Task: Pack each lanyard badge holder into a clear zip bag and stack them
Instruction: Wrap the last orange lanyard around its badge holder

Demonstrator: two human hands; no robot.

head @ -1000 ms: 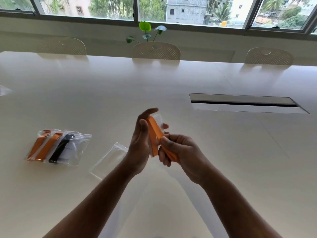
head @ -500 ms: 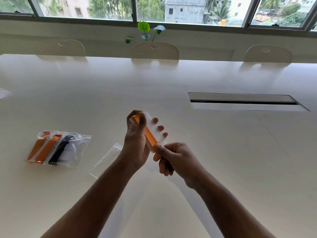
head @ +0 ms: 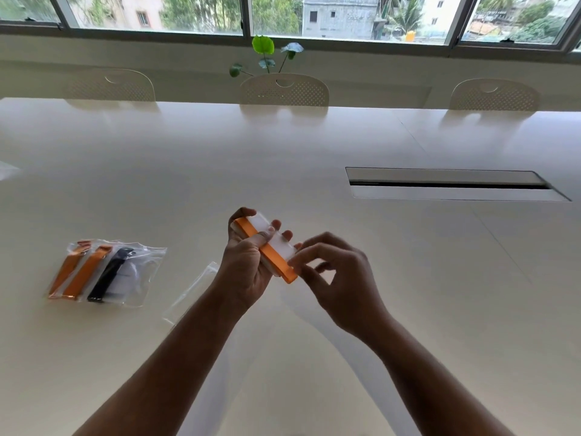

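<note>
Both hands' fingers grip the orange badge holder point(head: 267, 250); filled bags point(head: 107, 270) lie well left.

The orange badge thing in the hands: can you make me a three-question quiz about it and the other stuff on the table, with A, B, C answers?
1. Where does the pile of packed bags lie?
A. to the left of the hands
B. on a chair
C. in the table slot

2. How many black lanyards show in the pile?
A. none
B. one
C. three

3. What is the left hand doing?
A. lying flat on the table
B. pointing at the window
C. holding the orange badge holder

Answers:
1. A, the packed bags lie on the table, left of both hands.
2. B, one black strap lies beside two orange ones.
3. C, the left hand grips the orange badge holder, and the right hand touches its near end.
</note>
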